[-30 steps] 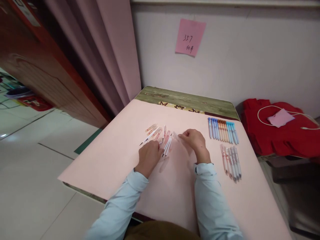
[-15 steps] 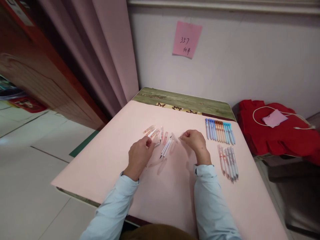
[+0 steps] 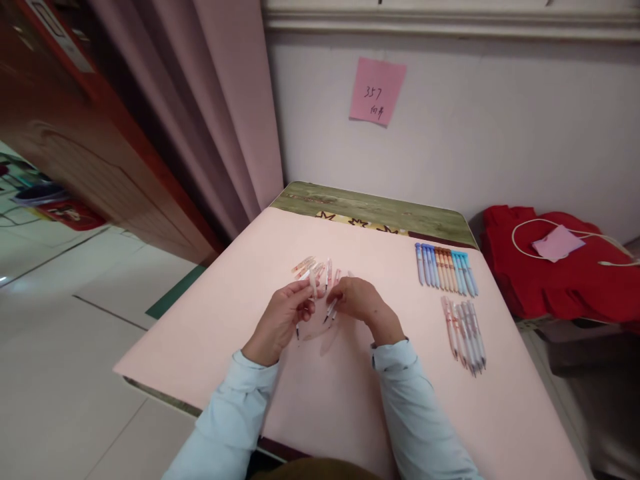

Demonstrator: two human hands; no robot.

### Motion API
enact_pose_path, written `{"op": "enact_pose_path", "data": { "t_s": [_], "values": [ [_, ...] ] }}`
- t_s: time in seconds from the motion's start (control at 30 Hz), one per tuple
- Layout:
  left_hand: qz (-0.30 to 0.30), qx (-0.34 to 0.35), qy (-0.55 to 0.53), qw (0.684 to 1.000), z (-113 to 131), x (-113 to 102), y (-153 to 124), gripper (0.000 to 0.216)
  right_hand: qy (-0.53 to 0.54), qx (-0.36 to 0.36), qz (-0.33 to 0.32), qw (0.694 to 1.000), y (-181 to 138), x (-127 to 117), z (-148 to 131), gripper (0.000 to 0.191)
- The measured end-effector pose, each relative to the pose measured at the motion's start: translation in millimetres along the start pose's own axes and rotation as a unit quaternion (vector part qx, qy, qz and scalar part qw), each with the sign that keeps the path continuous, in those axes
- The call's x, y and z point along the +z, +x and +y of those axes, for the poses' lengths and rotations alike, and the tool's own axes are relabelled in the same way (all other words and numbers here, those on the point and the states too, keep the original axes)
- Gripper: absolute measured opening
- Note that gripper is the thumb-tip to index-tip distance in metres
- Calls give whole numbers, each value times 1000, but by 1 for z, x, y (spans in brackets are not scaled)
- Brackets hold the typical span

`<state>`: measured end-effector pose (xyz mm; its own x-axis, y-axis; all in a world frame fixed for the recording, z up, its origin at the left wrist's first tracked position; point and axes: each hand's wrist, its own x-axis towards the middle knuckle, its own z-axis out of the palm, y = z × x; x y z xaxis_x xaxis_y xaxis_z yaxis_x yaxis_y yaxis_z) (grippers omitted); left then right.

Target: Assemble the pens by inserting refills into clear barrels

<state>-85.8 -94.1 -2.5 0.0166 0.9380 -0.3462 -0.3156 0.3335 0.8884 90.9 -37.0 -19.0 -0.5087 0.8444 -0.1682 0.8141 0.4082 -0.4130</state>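
Observation:
My left hand (image 3: 285, 317) is closed, pinching a translucent pen barrel (image 3: 313, 283) upright between thumb and fingers. Below that hand shows the dark tip of a thin refill (image 3: 297, 332); whether it is held, I cannot tell. My right hand (image 3: 357, 300) is bent with its fingertips together, just right of the left one; what they hold is hidden. White refills (image 3: 330, 312) with dark tips lie under the right fingertips. Behind the hands are several short clear pen parts with orange and pink prints (image 3: 304, 267). A translucent piece (image 3: 329, 339) lies on the table in front.
On the right, blue, brown and turquoise pens (image 3: 445, 270) lie in a neat row. Clear and grey pens (image 3: 465, 337) lie nearer me. The table (image 3: 210, 333) has a pale pink cover. Beyond its right edge are a red cloth (image 3: 520, 280) and a white cable (image 3: 525, 223).
My right hand has moved left, close to my left hand and over the white refills. My left hand has turned and now shows a translucent barrel. The view has shifted slightly.

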Motion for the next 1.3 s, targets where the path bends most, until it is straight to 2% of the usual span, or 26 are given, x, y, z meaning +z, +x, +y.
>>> {"op": "enact_pose_path", "data": {
  "t_s": [0.17, 0.53, 0.7, 0.83, 1.0, 1.07, 1.17, 1.3],
  "values": [
    [-40, -28, -63, 997, -2, -1, 0, 24, -9, 18, -6, 1000, -1, -2, 5, 28],
    [-32, -15, -70, 997, -8, -9, 1, 25, -22, -1, -2, 1000, -3, 1, -2, 22],
    [-33, 14, -82, 996, -15, -11, 6, 29, -39, 10, -7, 999, -2, 3, -2, 25],
    [-67, 3, -45, 997, -12, -8, -13, 22, -27, 12, -10, 1000, -3, 2, -2, 24],
    [-149, -78, 89, 982, -26, 2, -55, 16, 70, -18, 43, 996, -10, -13, 11, 27],
    [-174, -84, 129, 973, -40, 7, -64, 16, 100, 4, 87, 991, -16, -22, 22, 23],
    [-209, -83, 152, 962, -57, 14, -65, 14, 79, 87, 141, 983, -28, -34, 41, 12],
    [-204, -61, 167, 963, -61, 20, -57, 17, 60, 154, 142, 976, -45, -43, 54, 14]
  ]
}}
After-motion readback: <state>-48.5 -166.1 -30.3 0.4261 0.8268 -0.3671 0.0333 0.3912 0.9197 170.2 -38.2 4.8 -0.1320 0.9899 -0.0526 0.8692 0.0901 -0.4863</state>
